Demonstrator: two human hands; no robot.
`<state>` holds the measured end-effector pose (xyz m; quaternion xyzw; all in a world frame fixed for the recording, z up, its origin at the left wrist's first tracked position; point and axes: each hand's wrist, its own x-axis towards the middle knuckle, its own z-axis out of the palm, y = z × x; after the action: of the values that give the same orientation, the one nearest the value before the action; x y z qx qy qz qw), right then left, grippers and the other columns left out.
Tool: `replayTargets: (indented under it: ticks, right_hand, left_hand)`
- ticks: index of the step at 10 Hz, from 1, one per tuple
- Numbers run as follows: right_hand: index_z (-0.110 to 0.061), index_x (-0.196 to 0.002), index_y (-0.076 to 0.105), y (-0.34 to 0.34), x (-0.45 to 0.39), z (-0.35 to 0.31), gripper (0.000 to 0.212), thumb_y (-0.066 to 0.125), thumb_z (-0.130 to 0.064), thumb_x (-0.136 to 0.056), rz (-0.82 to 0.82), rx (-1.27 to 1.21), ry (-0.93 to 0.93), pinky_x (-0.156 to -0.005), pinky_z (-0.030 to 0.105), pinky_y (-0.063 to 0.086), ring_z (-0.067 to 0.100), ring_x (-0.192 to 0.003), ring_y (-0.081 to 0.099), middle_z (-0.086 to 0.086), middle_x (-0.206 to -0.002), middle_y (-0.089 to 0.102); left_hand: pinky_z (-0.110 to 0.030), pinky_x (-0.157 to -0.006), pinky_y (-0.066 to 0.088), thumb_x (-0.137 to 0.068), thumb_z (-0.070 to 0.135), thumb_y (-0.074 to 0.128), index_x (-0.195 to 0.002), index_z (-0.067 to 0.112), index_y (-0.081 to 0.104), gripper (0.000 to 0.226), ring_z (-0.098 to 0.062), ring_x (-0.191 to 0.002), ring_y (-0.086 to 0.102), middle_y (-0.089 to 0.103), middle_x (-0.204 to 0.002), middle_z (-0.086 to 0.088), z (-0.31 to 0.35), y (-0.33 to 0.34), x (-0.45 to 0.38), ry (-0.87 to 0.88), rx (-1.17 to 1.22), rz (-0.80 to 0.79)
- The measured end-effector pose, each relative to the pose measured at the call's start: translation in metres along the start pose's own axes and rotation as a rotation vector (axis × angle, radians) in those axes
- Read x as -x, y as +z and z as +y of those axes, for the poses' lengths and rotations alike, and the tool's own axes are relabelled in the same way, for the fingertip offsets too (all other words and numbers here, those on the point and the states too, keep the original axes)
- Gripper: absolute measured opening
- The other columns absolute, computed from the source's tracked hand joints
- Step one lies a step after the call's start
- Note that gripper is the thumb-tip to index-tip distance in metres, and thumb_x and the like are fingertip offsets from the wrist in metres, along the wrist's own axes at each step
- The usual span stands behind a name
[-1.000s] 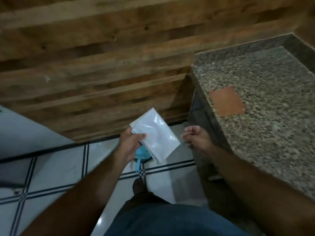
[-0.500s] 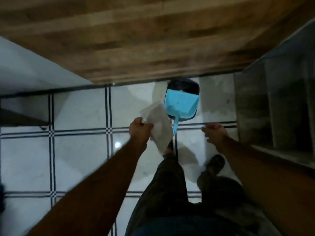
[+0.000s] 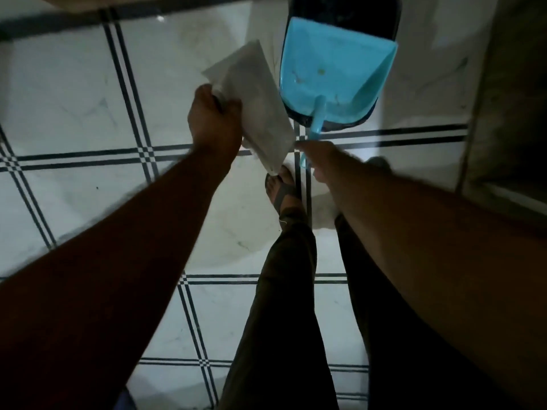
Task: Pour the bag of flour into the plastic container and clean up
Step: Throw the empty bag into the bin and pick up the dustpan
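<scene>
Left hand (image 3: 214,119) is gripping the empty flour bag (image 3: 260,110) mid-frame; right hand (image 3: 318,161) is reaching at the blue dustpan (image 3: 334,75) handle, grip unclear.

The floor (image 3: 74,93) is pale, marble-looking tile, crossed by bands of thin dark lines that mark off big squares. At about one o'clock a dark bin (image 3: 343,8) stands on it, with a light blue dustpan (image 3: 334,69) lying across its top, handle pointing toward six. Just below the middle, a foot in a dark sandal (image 3: 282,192) is planted on the tile; a second foot (image 3: 377,161) shows at about two o'clock from it, though it is too blurred to tell much.
</scene>
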<state>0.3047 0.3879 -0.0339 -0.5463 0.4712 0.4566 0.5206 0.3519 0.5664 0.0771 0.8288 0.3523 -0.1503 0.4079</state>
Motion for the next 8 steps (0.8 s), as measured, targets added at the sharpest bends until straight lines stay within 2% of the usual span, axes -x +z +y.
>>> replayTargets:
  ticks: [1, 2, 3, 4, 5, 6, 7, 8]
  right_hand:
    - [-0.013, -0.104, 0.064, -0.012, -0.002, -0.009, 0.037, 0.084, -0.03, -0.078, 0.027, -0.1, -0.035, -0.071, 0.033, 0.053, 0.022, -0.089, 0.062, 0.012, -0.104, 0.063]
    - [-0.017, -0.088, 0.061, -0.041, 0.052, -0.035, 0.015, 0.075, -0.02, -0.094, 0.083, -0.2, -0.196, -0.049, 0.025, 0.046, 0.013, -0.057, 0.054, 0.002, -0.071, 0.057]
    - [-0.017, -0.08, 0.06, -0.096, 0.08, -0.04, 0.018, 0.071, -0.026, -0.091, 0.327, -0.162, -0.185, -0.044, 0.025, 0.043, 0.015, -0.046, 0.051, 0.001, -0.062, 0.056]
    - [-0.012, -0.091, 0.068, -0.149, 0.088, -0.022, 0.025, 0.076, -0.033, -0.081, 0.524, -0.197, -0.187, -0.054, 0.032, 0.047, 0.023, -0.056, 0.059, 0.005, -0.071, 0.063]
    - [-0.012, -0.092, 0.071, -0.185, 0.077, 0.007, 0.029, 0.075, -0.037, -0.078, 0.629, -0.212, -0.173, -0.059, 0.036, 0.049, 0.025, -0.063, 0.063, 0.006, -0.077, 0.067]
    - [-0.016, -0.081, 0.065, -0.209, 0.041, 0.028, 0.037, 0.072, -0.051, -0.071, 0.64, -0.212, -0.149, -0.065, 0.042, 0.059, 0.026, -0.069, 0.072, 0.002, -0.078, 0.071]
    - [-0.017, -0.074, 0.058, -0.222, 0.002, 0.031, 0.023, 0.072, -0.03, -0.087, 0.605, -0.152, -0.132, -0.07, 0.041, 0.054, 0.022, -0.063, 0.06, 0.001, -0.07, 0.061]
    - [-0.018, -0.072, 0.058, -0.227, -0.038, 0.028, 0.023, 0.071, -0.026, -0.089, 0.592, -0.138, -0.162, -0.072, 0.04, 0.053, 0.023, -0.065, 0.057, -0.001, -0.069, 0.059]
  left_hand:
    - [-0.028, -0.095, 0.059, -0.1, 0.019, 0.065, -0.135, 0.01, 0.057, 0.037, -0.016, -0.113, 0.064, 0.064, -0.122, 0.004, 0.012, 0.007, -0.011, 0.052, 0.011, -0.002]
    - [-0.031, -0.096, 0.059, -0.099, 0.019, 0.063, -0.137, 0.009, 0.056, 0.04, -0.017, -0.112, 0.063, 0.063, -0.121, 0.003, 0.038, 0.008, -0.014, 0.079, 0.01, 0.011]
    - [-0.035, -0.096, 0.058, -0.097, 0.019, 0.062, -0.135, 0.009, 0.058, 0.039, -0.021, -0.115, 0.066, 0.068, -0.127, -0.003, 0.07, 0.017, -0.014, 0.139, -0.025, -0.038]
    - [-0.026, -0.087, 0.052, -0.102, 0.017, 0.06, -0.135, 0.009, 0.058, 0.034, -0.022, -0.115, 0.066, 0.07, -0.13, -0.007, 0.098, 0.045, -0.019, 0.24, -0.185, -0.143]
    - [-0.034, -0.086, 0.052, -0.105, 0.018, 0.054, -0.139, 0.008, 0.055, 0.035, -0.03, -0.117, 0.067, 0.07, -0.131, -0.012, 0.114, 0.091, -0.035, 0.327, -0.313, -0.247]
    - [-0.043, -0.101, 0.052, -0.104, 0.02, 0.054, -0.155, 0.009, 0.043, 0.053, -0.038, -0.127, 0.063, 0.066, -0.139, -0.018, 0.109, 0.148, -0.07, 0.361, -0.476, -0.342]
    - [-0.044, -0.112, 0.042, -0.108, 0.021, 0.054, -0.164, 0.007, 0.026, 0.065, -0.04, -0.141, 0.052, 0.052, -0.155, -0.022, 0.1, 0.203, -0.1, 0.345, -0.629, -0.366]
    - [-0.045, -0.121, 0.033, -0.113, 0.023, 0.047, -0.166, -0.004, 0.006, 0.072, -0.04, -0.152, 0.04, 0.034, -0.167, -0.026, 0.08, 0.247, -0.125, 0.295, -0.81, -0.401]
